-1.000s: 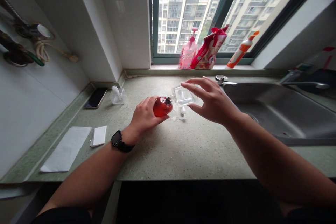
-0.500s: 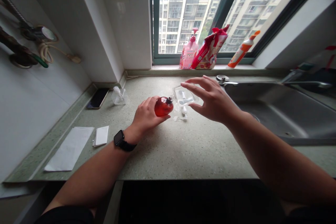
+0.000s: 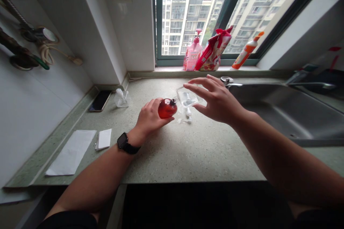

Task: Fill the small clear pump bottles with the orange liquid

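both hands work close together above the desk (image 3: pixel 188 161), just in front of the person. the left hand (image 3: pixel 150 114) is closed around a red bottle (image 3: pixel 167 108), its fingers wrapped over the rounded body. the right hand (image 3: pixel 218 102) is spread and curved, fingertips (image 3: pixel 193 83) reaching over a clear square bottle (image 3: pixel 187 97) and thumb near its lower right side; whether it actually grips cannot be told from here. the two bottles lie on their sides along one line running left to right, slightly rising to the right, with the red bottle's dark neck (image 3: pixel 174 101) meeting the clear bottle's narrow end. each hand is nearest its own bottle. small white pump parts (image 3: pixel 188 113) lie on the desk just below the clear bottle. further left are a clear pump bottle (image 3: pixel 122 98), a phone (image 3: pixel 100 100), a sheet of white paper (image 3: pixel 71 152) and a small white card (image 3: pixel 104 139). a steel sink (image 3: pixel 285 118) sits to the right, and a black watch (image 3: pixel 124 143) circles the left wrist.
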Action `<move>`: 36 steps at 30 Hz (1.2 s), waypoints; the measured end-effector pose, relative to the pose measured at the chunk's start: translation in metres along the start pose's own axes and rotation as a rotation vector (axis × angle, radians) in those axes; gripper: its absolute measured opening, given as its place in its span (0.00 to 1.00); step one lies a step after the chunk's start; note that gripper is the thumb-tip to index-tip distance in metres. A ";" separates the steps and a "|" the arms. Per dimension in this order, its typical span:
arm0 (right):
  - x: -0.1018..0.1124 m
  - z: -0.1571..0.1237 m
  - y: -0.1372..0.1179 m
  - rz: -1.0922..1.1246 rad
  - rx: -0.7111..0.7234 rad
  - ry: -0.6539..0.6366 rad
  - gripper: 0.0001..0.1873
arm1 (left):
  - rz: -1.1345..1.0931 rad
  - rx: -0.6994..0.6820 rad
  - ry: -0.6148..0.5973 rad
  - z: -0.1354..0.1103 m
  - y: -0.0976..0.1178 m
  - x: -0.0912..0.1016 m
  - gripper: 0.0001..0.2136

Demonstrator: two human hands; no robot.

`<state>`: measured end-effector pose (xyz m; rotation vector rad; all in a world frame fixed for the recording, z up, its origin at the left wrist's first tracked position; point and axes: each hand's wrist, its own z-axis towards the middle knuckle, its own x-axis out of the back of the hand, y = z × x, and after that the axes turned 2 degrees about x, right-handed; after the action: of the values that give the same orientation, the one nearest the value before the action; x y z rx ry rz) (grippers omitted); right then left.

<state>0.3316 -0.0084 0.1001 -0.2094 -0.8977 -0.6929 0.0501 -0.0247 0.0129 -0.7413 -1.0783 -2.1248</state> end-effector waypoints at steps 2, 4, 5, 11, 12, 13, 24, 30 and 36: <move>0.000 0.000 0.000 -0.004 0.002 -0.003 0.39 | -0.003 0.000 0.000 0.000 0.000 0.000 0.35; 0.000 0.001 0.000 -0.008 0.005 -0.002 0.39 | -0.004 -0.001 0.000 0.000 -0.001 0.000 0.35; 0.000 0.001 0.000 -0.009 0.007 0.000 0.39 | -0.003 -0.001 0.001 0.000 -0.001 0.000 0.35; 0.001 0.003 0.000 -0.010 0.020 -0.004 0.41 | -0.004 -0.010 0.009 -0.001 -0.002 -0.001 0.35; 0.002 0.003 0.000 -0.011 0.022 -0.006 0.42 | -0.005 -0.010 0.010 -0.001 -0.002 -0.001 0.35; 0.002 0.003 0.000 -0.012 0.023 -0.008 0.42 | -0.006 -0.010 0.010 -0.001 -0.002 -0.001 0.35; 0.003 0.005 0.001 -0.013 0.048 -0.004 0.40 | -0.003 -0.003 0.003 0.000 -0.001 -0.001 0.36; 0.004 0.008 0.001 -0.016 0.064 -0.015 0.42 | 0.000 0.014 -0.006 0.000 0.000 -0.001 0.36; 0.006 0.010 0.002 -0.028 0.087 -0.031 0.43 | -0.009 0.007 -0.008 0.000 -0.001 -0.002 0.36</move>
<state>0.3287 -0.0053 0.1116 -0.1308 -0.9595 -0.6762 0.0507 -0.0241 0.0110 -0.7432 -1.0951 -2.1264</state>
